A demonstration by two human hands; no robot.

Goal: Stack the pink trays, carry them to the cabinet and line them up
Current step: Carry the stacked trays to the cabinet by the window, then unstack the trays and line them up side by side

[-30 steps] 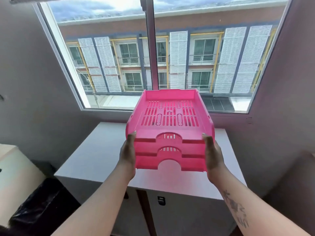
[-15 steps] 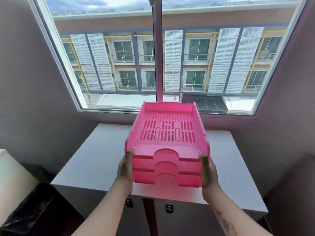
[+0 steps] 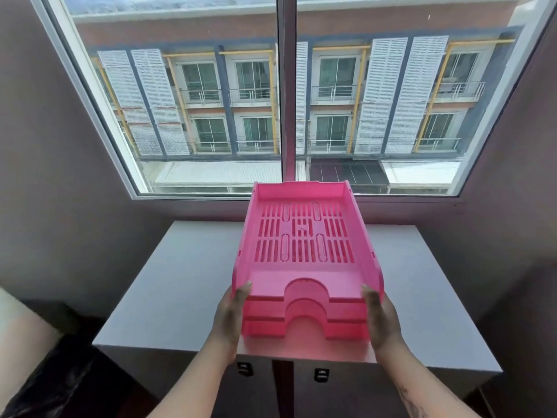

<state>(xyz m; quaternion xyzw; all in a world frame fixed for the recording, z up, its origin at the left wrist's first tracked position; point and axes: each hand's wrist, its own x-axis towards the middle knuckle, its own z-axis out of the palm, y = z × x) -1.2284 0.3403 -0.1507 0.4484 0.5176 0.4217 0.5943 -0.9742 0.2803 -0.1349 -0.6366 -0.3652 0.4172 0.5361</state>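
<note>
A stack of three pink slotted trays (image 3: 304,260) hangs just above the white cabinet top (image 3: 168,285), near its front edge, the far end tilted up. My left hand (image 3: 230,315) grips the stack's front left corner, thumb on the top tray's rim. My right hand (image 3: 378,319) grips the front right corner the same way. The arched cut-outs of the tray fronts face me. The stack's underside is hidden, so I cannot tell whether it touches the cabinet top.
A large window (image 3: 283,95) with a middle post rises behind the cabinet. Grey walls close in on both sides. Two dark handles (image 3: 320,375) show on the cabinet doors below. A black bag (image 3: 45,384) lies at lower left.
The tray stack has come down and nearer to the cabinet top, both hands still holding it. My view has moved closer to the cabinet.
</note>
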